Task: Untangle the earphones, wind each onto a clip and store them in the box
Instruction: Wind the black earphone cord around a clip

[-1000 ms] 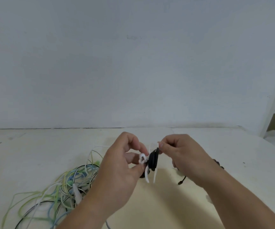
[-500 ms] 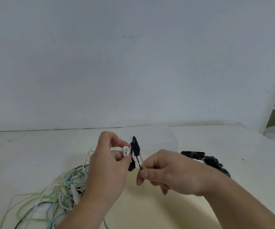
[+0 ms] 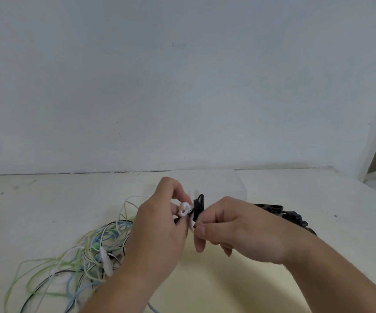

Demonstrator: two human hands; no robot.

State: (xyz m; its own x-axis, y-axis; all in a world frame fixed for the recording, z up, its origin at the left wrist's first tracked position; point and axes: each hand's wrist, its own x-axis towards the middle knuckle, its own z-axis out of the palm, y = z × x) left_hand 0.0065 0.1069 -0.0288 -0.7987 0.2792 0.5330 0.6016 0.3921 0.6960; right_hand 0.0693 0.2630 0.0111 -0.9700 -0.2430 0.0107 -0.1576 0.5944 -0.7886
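White clip [image 3: 185,209] wound with black earphone cord [image 3: 198,206]. Tangled cords [image 3: 85,256] left of the grip: green, pale yellow, light blue, white, black. Cream table [image 3: 47,204].

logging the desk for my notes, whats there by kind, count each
hands: 2, left hand and right hand
white clip wound with black earphone cord: 1
tangled pile of earphone cords: 1, single cords too knotted to count
clear box: 1
heap of black clips: 1
total: 6

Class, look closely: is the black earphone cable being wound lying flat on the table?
No: the black earphone cable is held above the table between the left hand and right hand.
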